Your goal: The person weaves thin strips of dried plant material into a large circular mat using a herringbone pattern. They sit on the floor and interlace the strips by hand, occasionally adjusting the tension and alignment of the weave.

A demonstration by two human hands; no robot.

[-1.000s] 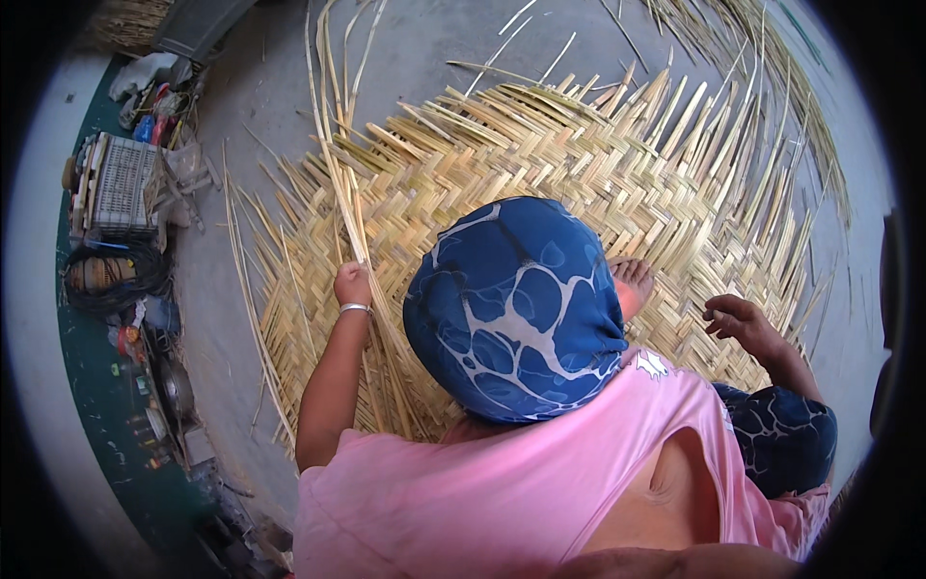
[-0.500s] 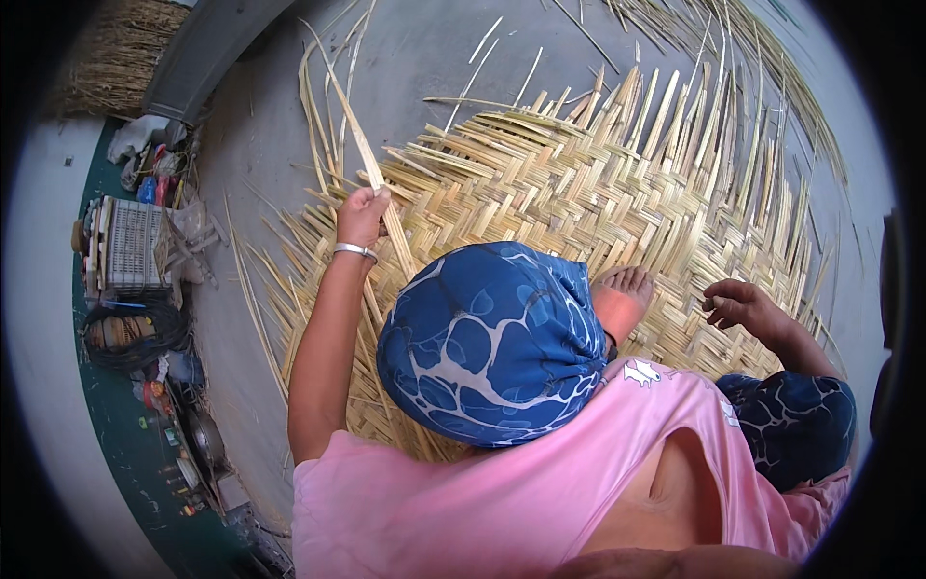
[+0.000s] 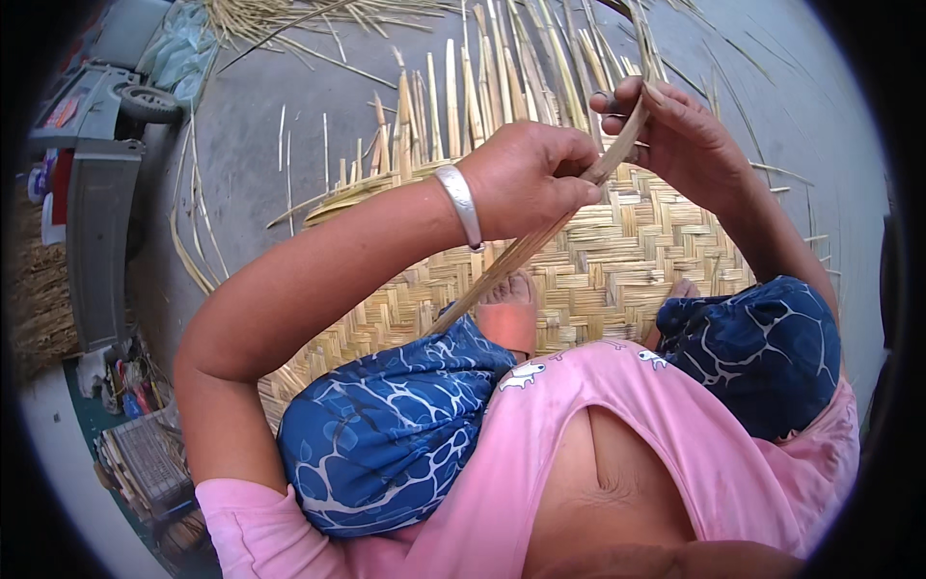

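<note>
A long flat reed strip (image 3: 511,259) slants up from beside my left knee, across in front of me. My left hand (image 3: 532,179), with a silver bracelet on the wrist, is closed around its middle. My right hand (image 3: 696,145) pinches the strip farther up, between thumb and fingers. Beyond that hand its upper end runs toward the top edge of the view. Beneath both hands lies a mat (image 3: 637,275) of pale reed strips woven in a zigzag pattern. Unwoven reed ends (image 3: 449,106) stick out along its far side.
My left foot (image 3: 506,299) rests on the mat, and my right toes show beside the other trouser leg. At the far left stands a grey vehicle (image 3: 92,116) with a small wheel. A stack of reeds (image 3: 39,289) and a crate (image 3: 145,458) are below it. Loose stalks lie across the floor.
My left hand has moved right, still gripping a strip. My right hand, which was low and held nothing, has risen and now grips the strip too. The view has turned.
</note>
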